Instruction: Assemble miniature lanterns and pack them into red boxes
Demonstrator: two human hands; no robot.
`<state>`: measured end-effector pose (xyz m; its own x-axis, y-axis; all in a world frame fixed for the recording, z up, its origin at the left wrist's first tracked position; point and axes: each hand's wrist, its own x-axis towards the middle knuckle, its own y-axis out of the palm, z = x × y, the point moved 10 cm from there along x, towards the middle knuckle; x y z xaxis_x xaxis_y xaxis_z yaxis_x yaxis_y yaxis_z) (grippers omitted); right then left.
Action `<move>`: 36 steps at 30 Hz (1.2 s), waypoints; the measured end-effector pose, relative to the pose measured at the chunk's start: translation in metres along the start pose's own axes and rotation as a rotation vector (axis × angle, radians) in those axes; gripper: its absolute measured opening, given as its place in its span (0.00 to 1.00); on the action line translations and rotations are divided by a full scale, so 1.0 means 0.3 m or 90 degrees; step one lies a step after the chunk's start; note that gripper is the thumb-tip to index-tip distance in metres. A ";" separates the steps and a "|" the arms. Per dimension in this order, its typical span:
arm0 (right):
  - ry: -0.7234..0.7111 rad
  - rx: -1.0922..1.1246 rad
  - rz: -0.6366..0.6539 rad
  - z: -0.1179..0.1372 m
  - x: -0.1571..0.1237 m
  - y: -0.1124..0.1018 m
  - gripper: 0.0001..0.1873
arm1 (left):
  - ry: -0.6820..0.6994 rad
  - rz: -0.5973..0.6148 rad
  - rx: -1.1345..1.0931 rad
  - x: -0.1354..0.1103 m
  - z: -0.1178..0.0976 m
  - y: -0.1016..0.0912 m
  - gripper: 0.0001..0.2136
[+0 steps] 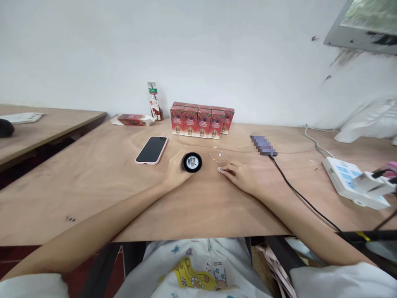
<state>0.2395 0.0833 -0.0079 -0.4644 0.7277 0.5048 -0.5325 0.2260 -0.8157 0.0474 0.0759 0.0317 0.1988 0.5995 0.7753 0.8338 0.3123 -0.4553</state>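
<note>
My left hand (175,170) is wrapped round a dark, round, jar-like object (192,162) with a black rim and a pale disc with dark markings in its middle. Its sides are mostly hidden by my fingers. To the right, my right hand (239,176) rests low over the table, fingertips pinched on a small white piece (219,169), too small to name exactly. Just beyond those fingertips lie a thin pale strand (216,160), bent like a loose string or chain, and a few tiny white scraps (215,147).
Several red boxes (197,121) stand near the wall. Left of them are a red carton lying down (136,120) and an upright package (155,103). A pink-edged phone (151,150), a cabled phone (263,145) and a white power strip (353,182) lie on the wooden table (124,182).
</note>
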 end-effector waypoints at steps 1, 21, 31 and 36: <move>-0.019 -0.003 -0.015 0.011 -0.003 -0.004 0.10 | 0.001 0.001 -0.001 0.000 -0.001 0.000 0.10; -0.355 -0.082 -0.291 0.354 -0.060 -0.076 0.04 | 0.044 0.030 -0.007 -0.006 -0.027 0.016 0.10; -0.346 -0.153 -0.396 0.438 0.009 -0.088 0.05 | 0.068 0.082 0.003 -0.013 -0.051 0.040 0.08; -0.323 -0.145 -0.349 0.425 0.016 -0.066 0.06 | 0.065 0.090 0.010 -0.015 -0.058 0.043 0.08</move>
<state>0.1577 -0.0003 0.0467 -0.4734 0.1011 0.8750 -0.6464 0.6349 -0.4232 0.0664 0.0644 0.0301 0.3663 0.5604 0.7428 0.7856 0.2416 -0.5696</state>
